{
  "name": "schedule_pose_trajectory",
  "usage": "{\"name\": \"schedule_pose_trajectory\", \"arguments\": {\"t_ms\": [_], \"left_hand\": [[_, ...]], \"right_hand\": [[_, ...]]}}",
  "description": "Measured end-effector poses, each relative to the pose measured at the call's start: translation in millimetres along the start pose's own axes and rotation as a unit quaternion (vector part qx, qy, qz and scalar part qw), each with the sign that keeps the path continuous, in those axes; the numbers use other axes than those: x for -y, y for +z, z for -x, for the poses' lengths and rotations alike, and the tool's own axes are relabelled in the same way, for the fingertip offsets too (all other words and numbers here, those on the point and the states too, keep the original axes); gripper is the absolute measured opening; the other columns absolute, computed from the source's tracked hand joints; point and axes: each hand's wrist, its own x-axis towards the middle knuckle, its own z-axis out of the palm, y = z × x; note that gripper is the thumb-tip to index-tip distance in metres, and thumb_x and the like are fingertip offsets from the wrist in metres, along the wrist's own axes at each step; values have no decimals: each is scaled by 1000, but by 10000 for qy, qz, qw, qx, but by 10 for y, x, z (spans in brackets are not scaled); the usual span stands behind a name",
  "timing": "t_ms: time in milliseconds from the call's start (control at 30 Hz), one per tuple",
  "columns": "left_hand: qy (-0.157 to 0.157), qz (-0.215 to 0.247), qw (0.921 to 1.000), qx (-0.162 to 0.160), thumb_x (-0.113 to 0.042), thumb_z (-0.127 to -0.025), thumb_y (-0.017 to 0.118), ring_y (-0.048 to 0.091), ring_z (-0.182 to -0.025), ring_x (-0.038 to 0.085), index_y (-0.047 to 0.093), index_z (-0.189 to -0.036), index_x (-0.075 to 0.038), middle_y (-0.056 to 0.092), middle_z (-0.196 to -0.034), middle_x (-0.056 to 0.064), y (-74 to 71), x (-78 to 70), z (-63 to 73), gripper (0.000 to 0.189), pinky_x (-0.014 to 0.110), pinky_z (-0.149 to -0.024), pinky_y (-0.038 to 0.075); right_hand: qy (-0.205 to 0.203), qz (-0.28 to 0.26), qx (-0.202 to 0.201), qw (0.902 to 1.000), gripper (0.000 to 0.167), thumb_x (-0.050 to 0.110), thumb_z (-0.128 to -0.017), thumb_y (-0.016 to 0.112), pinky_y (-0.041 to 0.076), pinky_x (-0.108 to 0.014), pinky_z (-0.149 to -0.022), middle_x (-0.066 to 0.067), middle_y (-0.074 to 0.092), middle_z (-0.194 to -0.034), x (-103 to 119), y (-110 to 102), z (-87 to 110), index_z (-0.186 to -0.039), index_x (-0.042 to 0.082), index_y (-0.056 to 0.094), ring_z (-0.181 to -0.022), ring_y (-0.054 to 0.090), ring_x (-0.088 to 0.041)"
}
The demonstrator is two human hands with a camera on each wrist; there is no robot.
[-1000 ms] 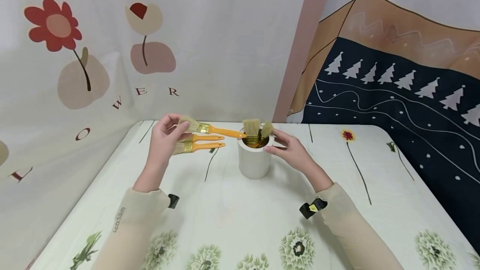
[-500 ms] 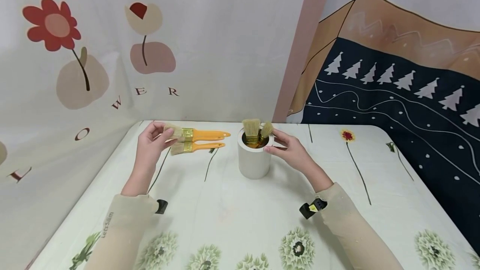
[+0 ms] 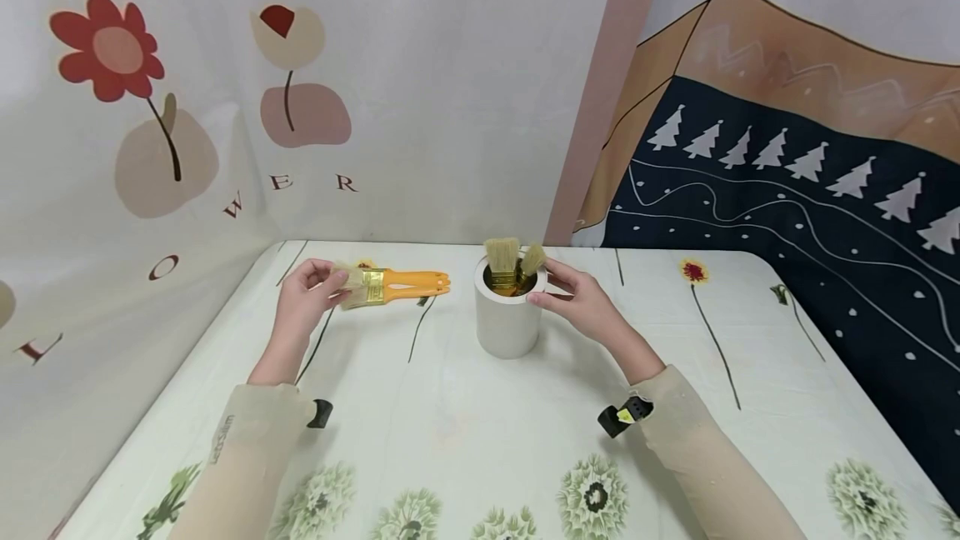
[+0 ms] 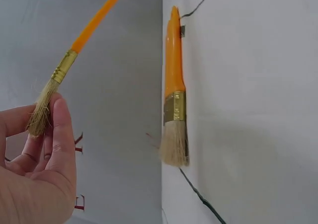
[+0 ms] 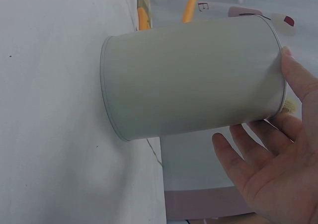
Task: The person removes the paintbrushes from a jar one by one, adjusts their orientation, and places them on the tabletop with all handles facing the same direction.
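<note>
My left hand [image 3: 303, 294] pinches a paintbrush [image 4: 64, 65] by its bristles, between thumb and fingers. Its orange handle points right in the head view, toward the pot, and the left wrist view shows it raised off the table. Beneath and overlapped by it, other orange-handled paintbrushes [image 4: 175, 105] lie on the cloth. A white cylindrical pot [image 3: 508, 327] stands upright to their right. Two brushes are in it bristles up: a wide brush [image 3: 502, 255] and a tilted brush [image 3: 532, 258]. My right hand [image 3: 588, 307] holds the pot at its rim, thumb in front, fingers along the far side.
A floral cloth [image 3: 450, 440] covers the table, whose back edge meets a printed curtain [image 3: 435, 107]. On the right hangs a dark curtain with white trees [image 3: 810, 161]. Both wrists wear black straps [image 3: 626, 417].
My left hand has drawn the brush leftward, away from the pot's rim, then lowered it over the brushes lying on the table. The right hand and pot have stayed put.
</note>
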Motion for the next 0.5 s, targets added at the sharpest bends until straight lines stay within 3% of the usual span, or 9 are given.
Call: {"name": "schedule_pose_trajectory", "arguments": {"t_ms": [233,500], "left_hand": [[-511,-368,9978,226,-21,-102,58,61,-80,-3,51,-124,2,56,-109,4,7,112,-84,32,16,-81,60],[-858,-632,9928,549,-18,-102,55,65,-74,-2,49,-127,7,58,-109,10,-13,212,-123,36,20,-81,61]], "right_hand": [[-18,25,-2,10000,75,30,-95,69,43,-51,-114,-12,29,-164,9,2,4,-157,14,30,-147,36,-39],[-44,17,-6,10000,75,29,-95,69,43,-50,-113,-12,29,-164,17,4,1,-157,15,30,-147,37,-38]]}}
